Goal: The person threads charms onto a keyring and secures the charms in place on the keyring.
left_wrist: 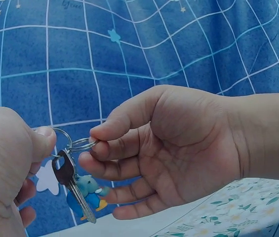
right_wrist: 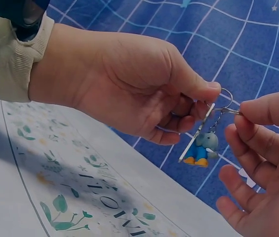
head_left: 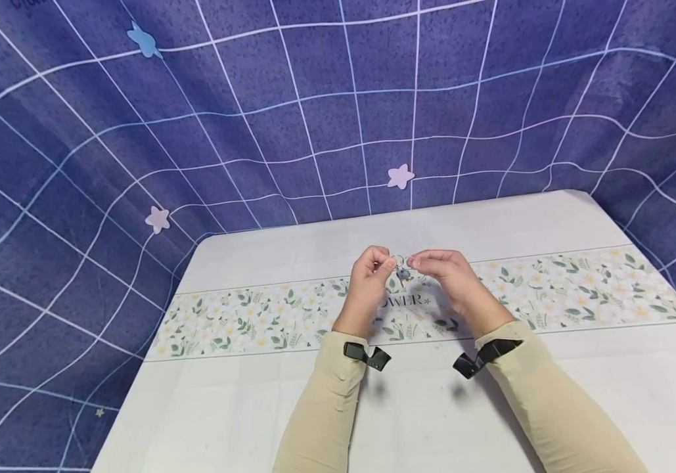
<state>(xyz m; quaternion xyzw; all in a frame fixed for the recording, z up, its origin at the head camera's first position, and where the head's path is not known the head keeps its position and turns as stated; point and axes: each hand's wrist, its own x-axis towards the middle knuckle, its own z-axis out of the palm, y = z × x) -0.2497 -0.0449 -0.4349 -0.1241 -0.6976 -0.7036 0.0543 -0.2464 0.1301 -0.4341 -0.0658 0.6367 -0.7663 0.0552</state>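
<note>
Just above the table, my left hand (head_left: 367, 289) pinches a larger metal key ring (right_wrist: 230, 93) between thumb and forefinger. Facing it, my right hand (head_left: 452, 279) pinches a smaller split ring (left_wrist: 83, 147) with thumb and forefinger; its other fingers are spread loosely. The two rings meet between the hands. A key (left_wrist: 75, 183) with a dark head and silver blade hangs below them, tilted. Beside it, a small grey elephant charm (right_wrist: 202, 148) in blue with yellow feet dangles on a short chain. Which ring carries the key, I cannot tell.
Under the hands lies a white table cover (head_left: 243, 401) with a band of printed flowers (head_left: 290, 315) and lettering. A blue curtain (head_left: 290, 118) with grid lines and stars stands behind the table and along its sides. Each wrist wears a black strap (head_left: 367, 355).
</note>
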